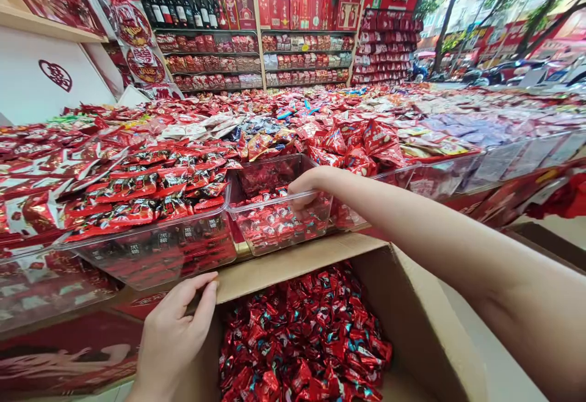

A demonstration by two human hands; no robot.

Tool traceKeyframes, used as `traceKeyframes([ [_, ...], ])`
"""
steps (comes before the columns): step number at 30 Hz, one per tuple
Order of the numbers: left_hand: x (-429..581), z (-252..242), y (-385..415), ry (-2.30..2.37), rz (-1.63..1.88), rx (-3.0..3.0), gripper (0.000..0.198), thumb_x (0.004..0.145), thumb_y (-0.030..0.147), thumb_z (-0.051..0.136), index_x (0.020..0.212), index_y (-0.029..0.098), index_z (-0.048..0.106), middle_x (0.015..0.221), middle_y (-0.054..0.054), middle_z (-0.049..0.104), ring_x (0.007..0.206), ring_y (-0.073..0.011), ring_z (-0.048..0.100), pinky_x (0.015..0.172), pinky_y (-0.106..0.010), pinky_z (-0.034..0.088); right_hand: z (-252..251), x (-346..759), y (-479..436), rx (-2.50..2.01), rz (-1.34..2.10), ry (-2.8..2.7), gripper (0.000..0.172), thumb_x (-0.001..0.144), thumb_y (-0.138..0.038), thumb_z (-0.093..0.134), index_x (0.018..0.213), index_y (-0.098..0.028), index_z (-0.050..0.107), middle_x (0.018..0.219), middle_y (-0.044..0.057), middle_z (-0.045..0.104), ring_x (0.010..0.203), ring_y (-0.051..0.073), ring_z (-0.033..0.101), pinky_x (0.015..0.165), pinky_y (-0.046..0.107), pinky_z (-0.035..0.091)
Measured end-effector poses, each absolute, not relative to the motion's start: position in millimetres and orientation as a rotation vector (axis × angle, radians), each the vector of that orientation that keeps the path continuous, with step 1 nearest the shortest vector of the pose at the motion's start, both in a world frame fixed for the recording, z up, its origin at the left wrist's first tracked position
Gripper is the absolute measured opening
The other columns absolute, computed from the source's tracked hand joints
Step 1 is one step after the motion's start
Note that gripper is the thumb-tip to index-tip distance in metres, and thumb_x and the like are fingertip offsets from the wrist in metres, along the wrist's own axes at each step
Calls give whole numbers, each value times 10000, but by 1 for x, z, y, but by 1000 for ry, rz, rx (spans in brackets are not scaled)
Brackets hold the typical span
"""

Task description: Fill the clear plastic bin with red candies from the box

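Note:
My left hand [180,323] grips the upper edge of a cardboard box [302,265], thumb and fingers pinched over its flap. Inside the box lies a heap of red foil-wrapped candies [302,335] with bits of blue. My right hand [306,191] reaches down over the front rim of a clear plastic bin [279,210]. Red wrapped candies [270,225] partly fill that bin. The fingers show only blurrily through the plastic, among the candies, so whether they hold any cannot be made out.
Left of the bin stands another clear bin [151,262] piled with red and black packets [137,185]. Larger red packets [361,146] lie behind my right wrist. Shelves of wine bottles [183,11] and red boxes [297,11] line the back; a street with parked scooters is at right.

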State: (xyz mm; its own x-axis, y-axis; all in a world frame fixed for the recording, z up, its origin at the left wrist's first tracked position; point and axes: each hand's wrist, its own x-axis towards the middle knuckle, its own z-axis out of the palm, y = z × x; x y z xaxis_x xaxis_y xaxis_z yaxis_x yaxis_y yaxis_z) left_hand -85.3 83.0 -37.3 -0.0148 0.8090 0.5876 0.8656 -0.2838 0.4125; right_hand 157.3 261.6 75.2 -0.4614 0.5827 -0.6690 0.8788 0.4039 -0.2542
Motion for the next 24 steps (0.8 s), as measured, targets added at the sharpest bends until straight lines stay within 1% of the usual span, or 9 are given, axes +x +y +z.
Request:
traceKeyframes([
  [5,-85,-37,85,-1881,-1177,-2136,207,723,363,541,877,244,610,842,0,676,719,-142,634,724,-235,470,75,158,264,1250,-820,2044,326,646,-387,595,722,-70,599,601,29,523,575,128,496,497,240,326],
  [9,-84,-35,85,-1879,-1160,-2134,225,720,384,529,868,238,615,833,-6,684,723,-149,639,703,-233,478,73,157,268,1204,-833,2002,348,628,-392,612,755,-68,598,626,32,529,623,140,510,508,235,335],
  [17,-85,-35,83,-1915,-1192,-2114,218,712,375,545,870,243,617,825,-1,684,714,-149,640,707,-240,476,73,159,267,1199,-727,2098,414,629,-431,596,796,-53,611,651,49,542,558,132,485,508,264,347],
  [20,-84,-36,83,-1934,-1182,-2113,218,710,372,550,878,249,615,830,3,680,714,-145,638,702,-237,472,74,158,266,1178,-683,2176,411,647,-417,584,837,-54,612,695,56,561,568,129,487,529,272,360],
  [24,-83,-36,84,-1939,-1190,-2118,224,711,381,545,875,247,616,829,4,680,716,-141,636,707,-232,469,74,158,266,1077,-719,2245,360,670,-340,580,907,-71,600,714,40,572,603,113,493,552,247,364],
])
